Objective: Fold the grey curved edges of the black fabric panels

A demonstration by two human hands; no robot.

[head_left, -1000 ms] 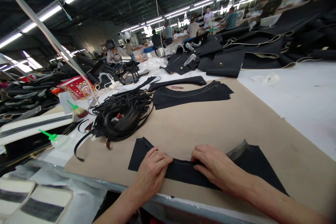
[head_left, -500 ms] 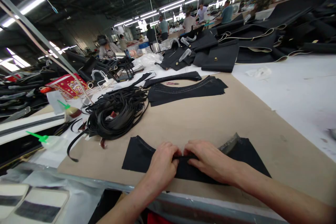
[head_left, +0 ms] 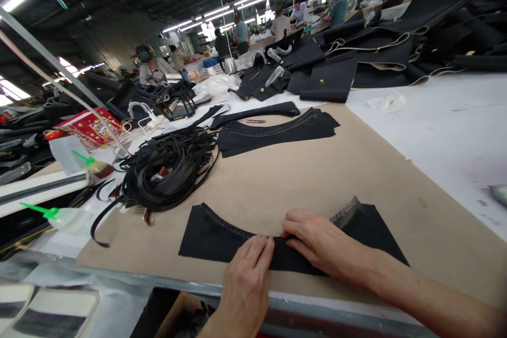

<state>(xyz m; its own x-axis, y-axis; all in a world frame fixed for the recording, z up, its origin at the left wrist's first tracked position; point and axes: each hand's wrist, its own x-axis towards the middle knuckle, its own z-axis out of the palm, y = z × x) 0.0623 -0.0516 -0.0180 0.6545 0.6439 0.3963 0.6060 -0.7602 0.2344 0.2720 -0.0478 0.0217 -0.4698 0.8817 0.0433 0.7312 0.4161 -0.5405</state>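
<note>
Black pc (head_left: pixel 206 237): I judge edge-fold step; L hand (head_left: pixel 247 274) presses, can't tell if gripping; R hand (head_left: pixel 315 235) fingers pinch it; next prob. needs raised flap (head_left: pixel 344 215) folded.

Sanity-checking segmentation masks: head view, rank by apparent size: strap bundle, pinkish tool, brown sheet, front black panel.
1. brown sheet
2. front black panel and strap bundle: unsure; the panel looks wider but is nearer the camera
3. pinkish tool
</note>
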